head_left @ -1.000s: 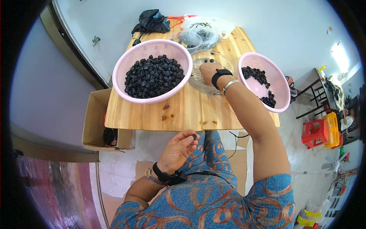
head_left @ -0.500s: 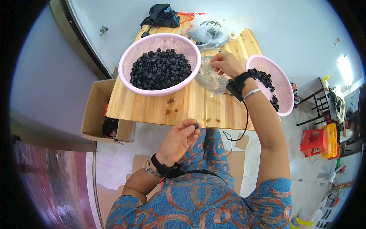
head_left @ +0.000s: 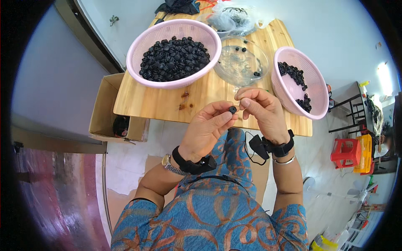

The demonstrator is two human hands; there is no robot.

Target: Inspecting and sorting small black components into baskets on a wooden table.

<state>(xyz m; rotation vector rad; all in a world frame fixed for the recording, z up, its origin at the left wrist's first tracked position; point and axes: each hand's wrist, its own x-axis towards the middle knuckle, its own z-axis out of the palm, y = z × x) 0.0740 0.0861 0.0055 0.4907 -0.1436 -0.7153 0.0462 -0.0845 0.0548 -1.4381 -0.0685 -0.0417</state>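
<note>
- Because the black piece (head_left: 233,109) looks small in the head view, a light but steady pinch by its sides seems best, round face turned up and clear of the thumb.
- Left hand (head_left: 209,127) probably works best as the fixed support; right hand (head_left: 264,111) should do the fine moves, slow, square to that face, no hard push.
- Both hands are up near the front edge of the counter (head_left: 155,100); working farther in over the wood would likely catch a dropped piece better.
- Left hand state: narrow, thumb and forefinger closed on the black piece, other fingers loosely bent.
- Right hand state: fingers bent, thumb and forefinger tips close together just beside the piece; can't tell if something tiny sits between them, or if they touch the piece.
- Piece location: at the left fingertips, between the two hands, nearer the person than the clear dish (head_left: 236,69).
- Around: left pink basket (head_left: 173,85) holds a big heap of black parts (head_left: 176,58); right pink basket (head_left: 316,83) holds smaller black clusters (head_left: 293,73); dish stands between the baskets, with a few black bits (head_left: 256,74).
</note>
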